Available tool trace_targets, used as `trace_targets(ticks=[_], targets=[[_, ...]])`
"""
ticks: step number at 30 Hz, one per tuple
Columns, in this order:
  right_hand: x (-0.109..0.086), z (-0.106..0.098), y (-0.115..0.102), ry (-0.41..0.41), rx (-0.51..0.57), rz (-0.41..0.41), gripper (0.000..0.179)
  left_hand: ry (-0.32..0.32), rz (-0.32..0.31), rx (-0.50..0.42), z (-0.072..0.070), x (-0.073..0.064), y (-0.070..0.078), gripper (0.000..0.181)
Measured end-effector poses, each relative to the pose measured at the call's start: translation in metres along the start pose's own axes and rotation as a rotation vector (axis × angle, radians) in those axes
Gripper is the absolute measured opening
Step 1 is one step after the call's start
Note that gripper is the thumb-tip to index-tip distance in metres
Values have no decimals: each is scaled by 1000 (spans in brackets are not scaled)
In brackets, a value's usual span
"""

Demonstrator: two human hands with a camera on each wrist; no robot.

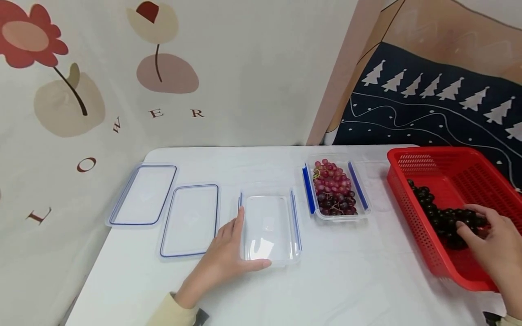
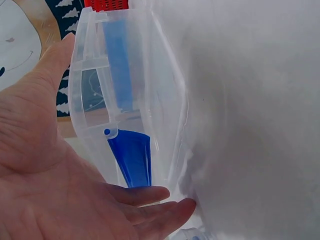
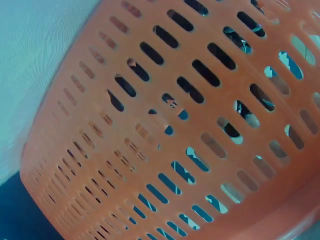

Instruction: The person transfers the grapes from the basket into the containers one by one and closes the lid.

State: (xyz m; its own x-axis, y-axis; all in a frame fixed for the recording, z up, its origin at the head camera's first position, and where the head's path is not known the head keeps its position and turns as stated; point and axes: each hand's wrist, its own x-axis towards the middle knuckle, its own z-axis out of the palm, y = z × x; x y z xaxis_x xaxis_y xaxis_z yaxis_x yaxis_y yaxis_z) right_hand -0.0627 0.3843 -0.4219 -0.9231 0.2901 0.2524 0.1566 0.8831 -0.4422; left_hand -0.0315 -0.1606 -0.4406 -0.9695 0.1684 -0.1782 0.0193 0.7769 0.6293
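My left hand (image 1: 228,253) rests against the near left corner of a clear lidless food container (image 1: 271,226), its thumb along the front edge and its fingers by the left side. In the left wrist view, the fingers (image 2: 150,212) lie straight beside the container's blue side latch (image 2: 132,157). My right hand (image 1: 491,240) reaches into a red plastic basket (image 1: 412,226) and grips a bunch of black grapes (image 1: 438,219) between thumb and fingers. The right wrist view shows only the basket's slotted wall (image 3: 165,125), which hides the hand and grapes.
Another clear container (image 1: 364,209) with red and dark purple grapes (image 1: 332,176) stands between the empty container and the basket. Two clear lids with blue seals, a nearer lid (image 1: 191,222) and a farther lid (image 1: 144,194), lie at left on the white table (image 1: 346,280).
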Motion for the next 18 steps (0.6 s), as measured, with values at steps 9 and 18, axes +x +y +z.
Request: trace_targets(ticks=[9,18], targets=[[-7,-1,-2,257,270,123,43,5,19,-10,1,0,-2,144],[-7,-8,-10,353,434,286,48,9,22,-4,4,0,-4,145]])
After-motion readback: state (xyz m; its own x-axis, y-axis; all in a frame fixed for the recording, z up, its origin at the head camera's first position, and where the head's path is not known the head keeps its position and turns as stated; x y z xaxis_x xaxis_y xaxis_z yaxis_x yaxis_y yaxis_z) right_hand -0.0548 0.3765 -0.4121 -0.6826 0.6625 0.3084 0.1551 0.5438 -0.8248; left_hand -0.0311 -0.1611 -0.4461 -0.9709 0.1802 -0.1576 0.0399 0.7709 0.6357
